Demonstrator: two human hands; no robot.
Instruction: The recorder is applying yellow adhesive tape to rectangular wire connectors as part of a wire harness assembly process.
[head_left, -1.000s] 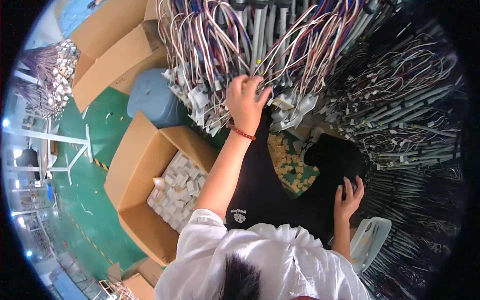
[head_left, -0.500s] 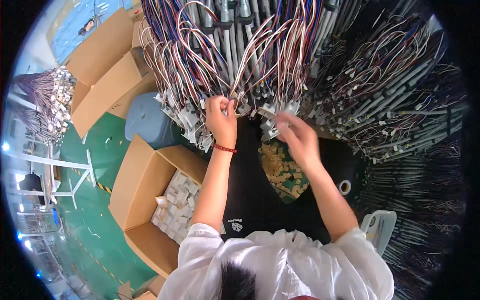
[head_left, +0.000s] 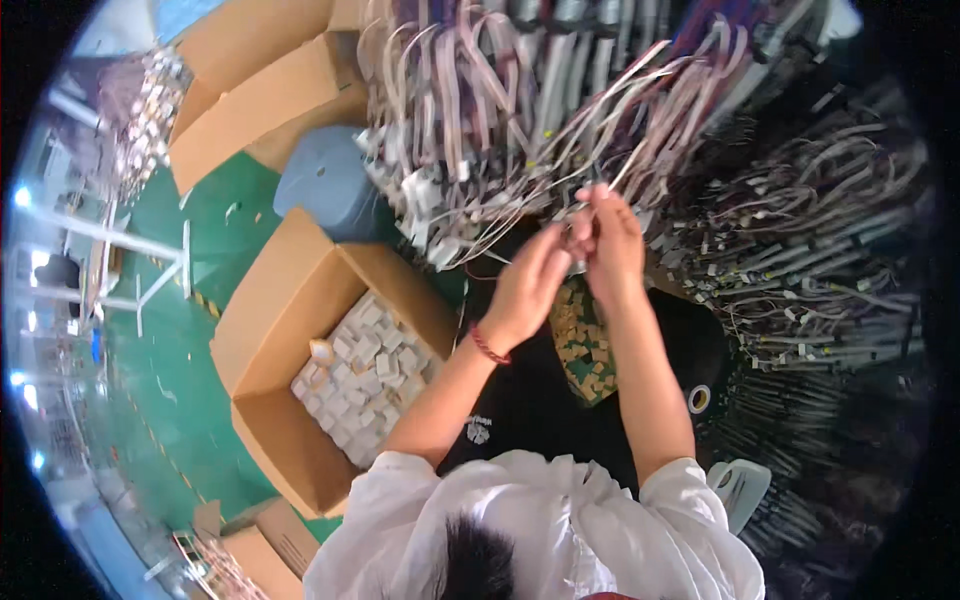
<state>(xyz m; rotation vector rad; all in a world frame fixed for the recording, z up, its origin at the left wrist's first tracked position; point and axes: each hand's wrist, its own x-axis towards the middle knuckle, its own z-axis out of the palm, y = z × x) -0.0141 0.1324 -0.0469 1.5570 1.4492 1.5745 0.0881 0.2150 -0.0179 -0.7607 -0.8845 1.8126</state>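
Observation:
In front of me hangs a dense bundle of cables (head_left: 500, 90), with grey sheaths and white, red and blue wires ending in small white connectors. My right hand (head_left: 616, 250) is raised at its lower edge, fingertips pinched together where thin white wires (head_left: 622, 176) reach them. Close beside it is my left hand (head_left: 530, 285), wearing a red bead bracelet (head_left: 490, 345). Its fingers point toward the right hand and nearly meet it, but motion smears them. Whether anything small lies between the two hands cannot be made out.
An open cardboard box (head_left: 275, 310) on my left holds many small white blocks (head_left: 365, 375). Behind it stand a blue-grey stool (head_left: 325, 185) and another carton (head_left: 265, 95). Small tan pieces (head_left: 585, 350) lie below my hands. More cables (head_left: 800, 230) hang at right, near a tape roll (head_left: 700, 399).
My hands, apart before, have come together. The left moved right and nearer me; the right rose slightly to the wires. The whole view has shifted, and the cable bundle sits further right.

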